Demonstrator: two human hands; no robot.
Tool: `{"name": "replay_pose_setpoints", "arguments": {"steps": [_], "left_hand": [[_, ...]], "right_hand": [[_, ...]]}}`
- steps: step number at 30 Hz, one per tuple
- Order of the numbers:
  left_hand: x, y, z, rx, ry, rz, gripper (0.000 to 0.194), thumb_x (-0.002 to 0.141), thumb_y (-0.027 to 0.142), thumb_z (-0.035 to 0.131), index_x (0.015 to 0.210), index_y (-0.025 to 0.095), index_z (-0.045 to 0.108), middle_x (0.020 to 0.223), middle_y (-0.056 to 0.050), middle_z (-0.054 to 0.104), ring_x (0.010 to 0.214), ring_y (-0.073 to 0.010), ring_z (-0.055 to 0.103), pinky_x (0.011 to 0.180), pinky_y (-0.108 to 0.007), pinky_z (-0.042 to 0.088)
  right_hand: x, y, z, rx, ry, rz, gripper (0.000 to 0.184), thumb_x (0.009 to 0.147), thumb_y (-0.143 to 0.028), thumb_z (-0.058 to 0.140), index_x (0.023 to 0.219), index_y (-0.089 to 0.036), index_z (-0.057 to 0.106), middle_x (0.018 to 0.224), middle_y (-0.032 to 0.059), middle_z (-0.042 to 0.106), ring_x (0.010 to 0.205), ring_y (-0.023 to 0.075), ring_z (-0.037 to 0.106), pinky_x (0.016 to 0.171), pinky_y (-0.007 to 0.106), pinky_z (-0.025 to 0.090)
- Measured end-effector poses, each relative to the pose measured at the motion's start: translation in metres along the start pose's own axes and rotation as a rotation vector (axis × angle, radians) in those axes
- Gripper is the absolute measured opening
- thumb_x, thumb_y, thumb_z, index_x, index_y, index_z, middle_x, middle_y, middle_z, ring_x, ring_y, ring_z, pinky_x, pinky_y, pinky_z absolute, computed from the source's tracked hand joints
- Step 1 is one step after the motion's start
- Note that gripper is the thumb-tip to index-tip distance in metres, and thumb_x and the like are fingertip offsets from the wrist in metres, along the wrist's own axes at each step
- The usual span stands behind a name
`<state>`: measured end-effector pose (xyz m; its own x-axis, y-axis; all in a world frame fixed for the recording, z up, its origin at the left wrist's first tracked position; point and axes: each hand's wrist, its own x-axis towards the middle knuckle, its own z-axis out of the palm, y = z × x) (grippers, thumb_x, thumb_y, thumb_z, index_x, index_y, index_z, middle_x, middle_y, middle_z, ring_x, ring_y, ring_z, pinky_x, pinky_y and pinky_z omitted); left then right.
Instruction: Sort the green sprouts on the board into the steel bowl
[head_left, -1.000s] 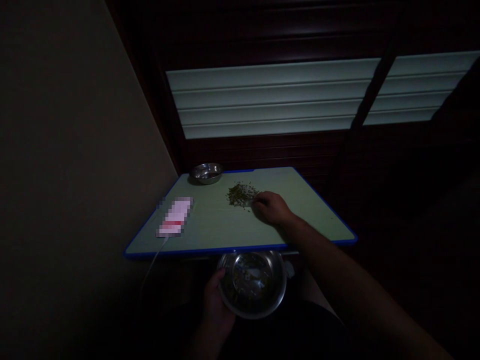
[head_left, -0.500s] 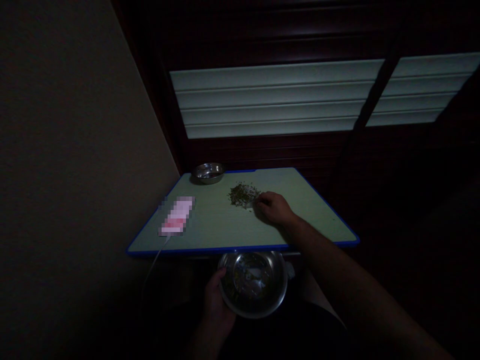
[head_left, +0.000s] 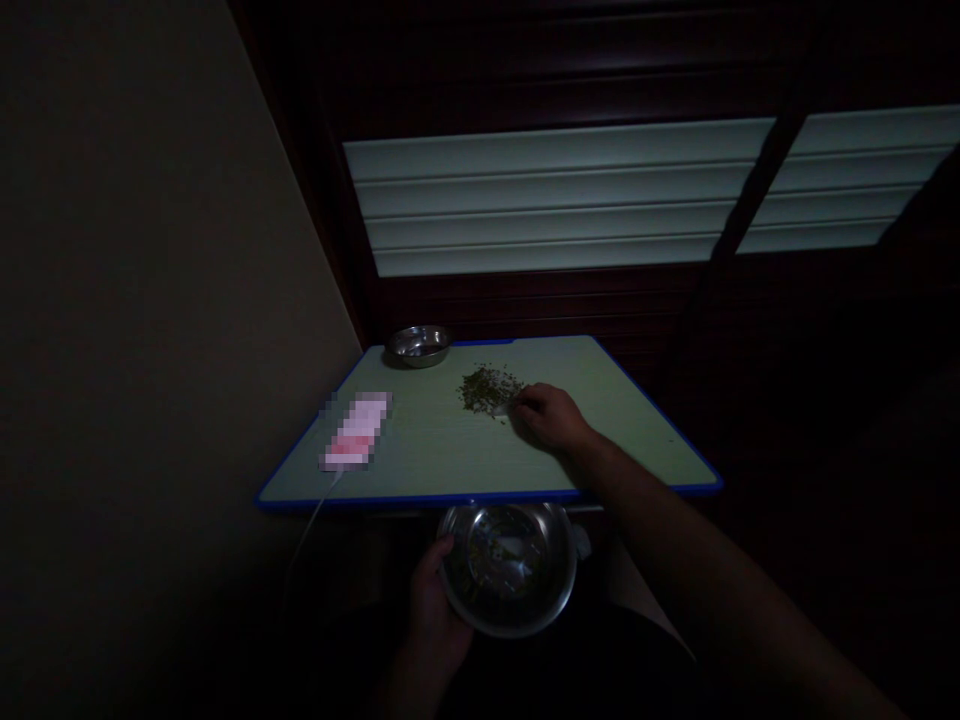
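My left hand (head_left: 439, 605) grips the left rim of a large metal bowl (head_left: 555, 600), thumb on the edge, just below the table's front edge. Some greenish bits and shiny reflections show inside the bowl. On the pale green tabletop (head_left: 435, 450) lies a loose pile of small dark green bits (head_left: 484, 388). My right hand (head_left: 551, 412) rests at the pile's right edge with fingers curled together. Something small and pale shows by the fingertips, but the dim light hides what it is.
A small metal bowl (head_left: 420, 347) stands at the table's back left corner. Along the left side lies a blurred-out phone (head_left: 356, 432) with a white cable (head_left: 311, 520) running over the edge. A wall (head_left: 150, 300) rises on the left, and a dark slatted cabinet (head_left: 555, 200) stands behind the table.
The whole view has shifted slightly, so everything sits a little further right. Both hands keep their places relative to the pile and the large bowl.
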<state>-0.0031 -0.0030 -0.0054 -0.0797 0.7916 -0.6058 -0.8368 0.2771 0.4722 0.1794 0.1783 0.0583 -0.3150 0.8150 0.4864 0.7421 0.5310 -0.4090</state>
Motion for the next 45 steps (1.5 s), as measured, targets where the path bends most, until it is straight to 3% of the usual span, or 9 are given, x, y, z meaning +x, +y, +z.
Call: {"name": "replay_pose_setpoints", "arguments": {"steps": [12, 30, 45], "left_hand": [[-0.0008, 0.0, -0.0009, 0.002, 0.006, 0.002, 0.022, 0.073, 0.022, 0.061, 0.09, 0.012, 0.07, 0.079, -0.011, 0.075, 0.076, -0.0257, 0.069, 0.075, -0.04, 0.053], [0.0005, -0.0011, -0.0024, 0.001, -0.018, 0.009, 0.02, 0.072, 0.023, 0.062, 0.088, 0.013, 0.07, 0.082, -0.01, 0.075, 0.078, -0.0254, 0.069, 0.077, -0.041, 0.053], [-0.0016, -0.0007, 0.0001, 0.005, -0.004, 0.007, 0.02, 0.072, 0.023, 0.061, 0.087, 0.013, 0.07, 0.081, -0.01, 0.075, 0.077, -0.0258, 0.07, 0.075, -0.041, 0.054]], "right_hand": [[0.0012, 0.0023, 0.0001, 0.007, 0.019, 0.076, 0.017, 0.076, -0.023, 0.055, 0.08, -0.018, 0.07, 0.079, 0.0043, 0.067, 0.076, 0.0166, 0.056, 0.07, 0.026, 0.04], [0.0007, 0.0017, 0.0011, 0.116, 0.019, 0.067, 0.017, 0.076, -0.021, 0.052, 0.078, -0.018, 0.068, 0.079, 0.0034, 0.067, 0.076, 0.0159, 0.057, 0.071, 0.026, 0.041], [0.0003, -0.0024, -0.0008, 0.066, 0.001, 0.067, 0.018, 0.078, -0.022, 0.051, 0.079, -0.018, 0.068, 0.081, 0.0046, 0.067, 0.077, 0.0164, 0.057, 0.071, 0.026, 0.041]]}}
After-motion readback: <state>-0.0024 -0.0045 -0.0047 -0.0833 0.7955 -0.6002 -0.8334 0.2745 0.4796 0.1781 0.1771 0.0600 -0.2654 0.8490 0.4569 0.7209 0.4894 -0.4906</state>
